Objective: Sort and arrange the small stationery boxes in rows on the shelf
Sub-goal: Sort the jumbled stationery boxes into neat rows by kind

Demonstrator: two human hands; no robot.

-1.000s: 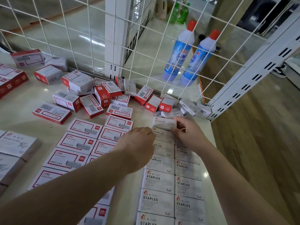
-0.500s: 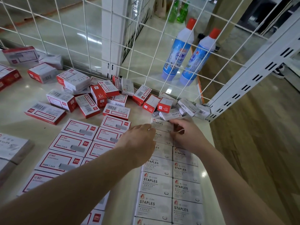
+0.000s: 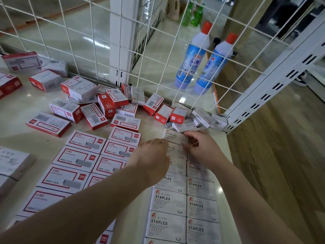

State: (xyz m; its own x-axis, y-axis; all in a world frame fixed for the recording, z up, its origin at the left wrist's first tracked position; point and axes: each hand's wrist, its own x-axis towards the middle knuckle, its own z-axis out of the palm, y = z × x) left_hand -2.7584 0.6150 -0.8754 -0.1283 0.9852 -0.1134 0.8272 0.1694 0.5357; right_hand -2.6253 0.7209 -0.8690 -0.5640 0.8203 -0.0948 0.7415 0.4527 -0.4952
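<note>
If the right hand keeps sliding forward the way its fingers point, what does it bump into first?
Probably the loose white staples box lying crooked just past the right hand, at the front of the jumbled pile. Behind that come more small boxes and the wire grid. Depth is hard to judge here.

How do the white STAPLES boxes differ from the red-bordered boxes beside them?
The STAPLES boxes are plain white with black lettering; the red-bordered boxes carry a red frame and red logo. The STAPLES boxes look smaller. Both hands, left hand and right hand, work at the STAPLES rows; the red-bordered boxes lie untouched. Both kinds lie flat in two neat columns.
</note>
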